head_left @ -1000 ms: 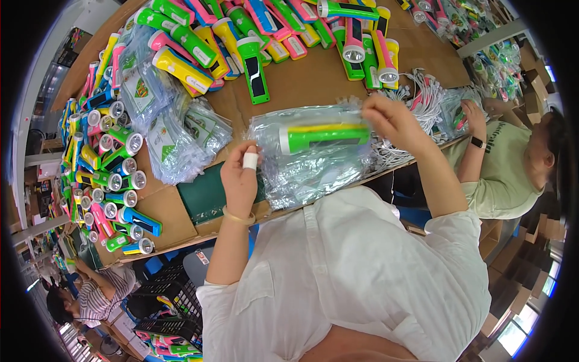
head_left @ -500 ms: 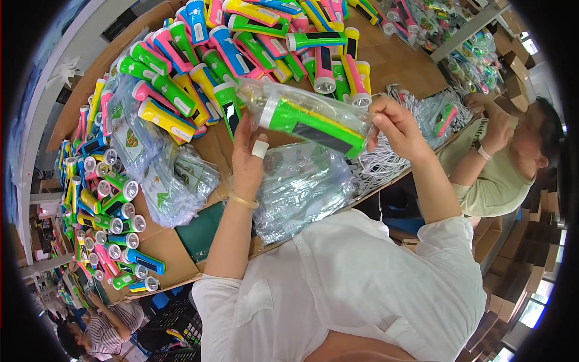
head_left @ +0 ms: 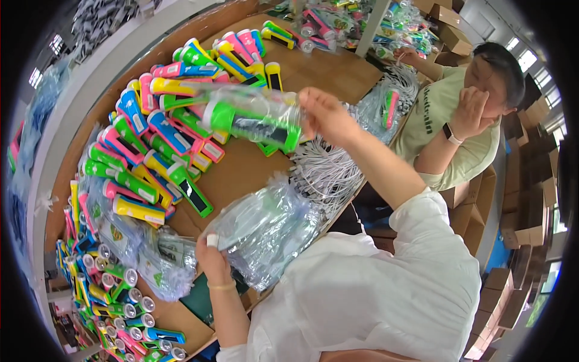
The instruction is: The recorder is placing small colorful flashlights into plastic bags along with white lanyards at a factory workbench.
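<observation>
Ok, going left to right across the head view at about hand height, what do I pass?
Pile of coloured plastic flashlights → left hand on the stack of clear plastic bags → bundle of white cables → right hand holding up a bagged green flashlight → co-worker in a pale green shirt.

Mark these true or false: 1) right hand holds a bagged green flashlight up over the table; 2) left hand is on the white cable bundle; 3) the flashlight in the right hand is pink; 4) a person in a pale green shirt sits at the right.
1) True: the right hand holds the green flashlight, in a clear bag, above the table.
2) False: the left hand grips the pile of clear plastic bags; the white cables lie apart.
3) False: it is green.
4) True: the person in the pale green shirt sits there.
</observation>
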A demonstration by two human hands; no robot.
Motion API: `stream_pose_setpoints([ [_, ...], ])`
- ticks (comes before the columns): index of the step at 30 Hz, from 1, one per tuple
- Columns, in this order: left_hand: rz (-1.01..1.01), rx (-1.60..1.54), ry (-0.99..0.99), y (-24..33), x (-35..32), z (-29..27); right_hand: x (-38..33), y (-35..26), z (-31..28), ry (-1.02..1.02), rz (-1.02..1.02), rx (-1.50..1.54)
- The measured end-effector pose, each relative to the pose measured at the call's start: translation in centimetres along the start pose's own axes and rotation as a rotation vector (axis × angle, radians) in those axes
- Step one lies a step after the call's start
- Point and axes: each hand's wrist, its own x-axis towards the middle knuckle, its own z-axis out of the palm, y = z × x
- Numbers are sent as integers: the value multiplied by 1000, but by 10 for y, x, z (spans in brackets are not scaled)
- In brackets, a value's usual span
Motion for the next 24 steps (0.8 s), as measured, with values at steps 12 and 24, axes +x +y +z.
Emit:
stream_pose_setpoints([
  [12,175,-251,-121,-31,-52,-23,190,-115,-155,426,-452,-386],
  [24,272,-371,-132,-40,-63,-11,-54,82,120,-816,-54,-834],
])
